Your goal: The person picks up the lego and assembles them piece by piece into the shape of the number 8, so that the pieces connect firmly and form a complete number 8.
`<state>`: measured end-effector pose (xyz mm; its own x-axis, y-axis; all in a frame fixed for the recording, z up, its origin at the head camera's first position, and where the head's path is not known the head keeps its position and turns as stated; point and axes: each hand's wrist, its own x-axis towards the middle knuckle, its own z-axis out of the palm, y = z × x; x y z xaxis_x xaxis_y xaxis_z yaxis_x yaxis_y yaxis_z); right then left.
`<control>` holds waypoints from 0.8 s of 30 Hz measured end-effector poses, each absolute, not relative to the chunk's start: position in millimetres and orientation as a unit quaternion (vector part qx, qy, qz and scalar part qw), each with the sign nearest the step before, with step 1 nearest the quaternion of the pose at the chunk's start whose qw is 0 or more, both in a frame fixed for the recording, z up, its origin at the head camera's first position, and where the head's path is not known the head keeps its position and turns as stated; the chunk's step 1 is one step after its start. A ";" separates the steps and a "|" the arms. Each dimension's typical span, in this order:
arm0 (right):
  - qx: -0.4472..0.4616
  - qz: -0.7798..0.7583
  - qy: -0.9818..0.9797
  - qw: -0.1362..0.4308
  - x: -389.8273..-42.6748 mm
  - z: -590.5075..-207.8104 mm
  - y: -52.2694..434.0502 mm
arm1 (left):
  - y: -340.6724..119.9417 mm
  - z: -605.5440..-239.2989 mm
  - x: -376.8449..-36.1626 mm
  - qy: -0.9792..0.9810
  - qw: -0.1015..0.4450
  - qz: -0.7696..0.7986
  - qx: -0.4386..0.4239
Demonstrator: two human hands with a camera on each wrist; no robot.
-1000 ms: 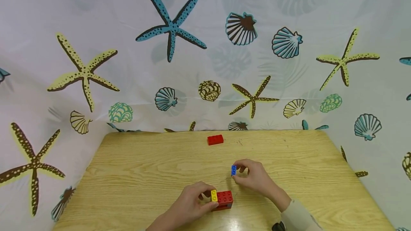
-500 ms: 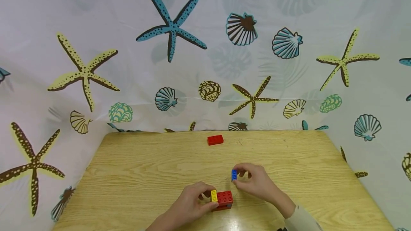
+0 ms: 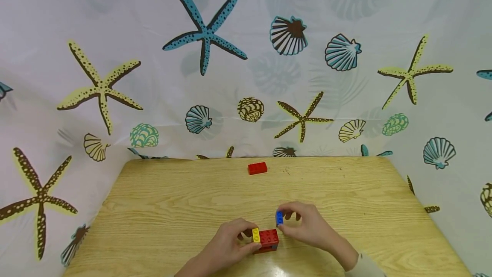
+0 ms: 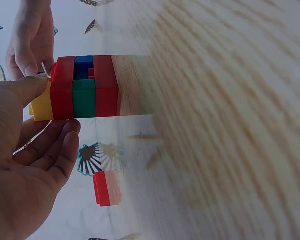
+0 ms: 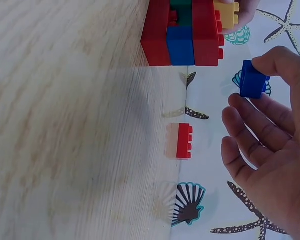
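A stack of toy bricks stands on the table in front of me. A green brick and a blue brick sit side by side between a lower red brick and an upper red brick. On the upper red brick's left end is a yellow brick, which my left hand pinches between thumb and fingers. Right of and slightly beyond the stack, my right hand pinches a small blue brick by thumb and fingertips, in the air and apart from the stack.
Another red brick lies alone near the far edge of the wooden table. Behind the table hangs a white cloth printed with starfish and shells, which also runs along both sides.
My right hand has come nearer to me with the small blue brick, closer to the stack's right end. The left hand and the stack have stayed in place.
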<state>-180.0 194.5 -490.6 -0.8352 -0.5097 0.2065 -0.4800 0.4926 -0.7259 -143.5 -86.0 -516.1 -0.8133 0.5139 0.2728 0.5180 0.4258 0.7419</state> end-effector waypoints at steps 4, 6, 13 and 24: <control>-0.293 -0.407 0.865 0.022 -176.4 -490.5 194.4 | -85.9 -516.0 -143.3 -0.844 0.003 -0.442 -0.304; -0.300 -0.407 0.863 0.021 -175.2 -491.1 194.3 | -85.7 -515.8 -143.2 -0.844 0.004 -0.442 -0.304; -0.334 -0.415 0.846 0.008 -171.5 -496.8 192.5 | -85.6 -514.8 -142.9 -0.843 0.004 -0.444 -0.304; -0.328 -0.406 0.852 0.041 -167.0 -500.8 190.8 | -85.6 -515.5 -143.0 -0.842 -0.004 -0.448 -0.300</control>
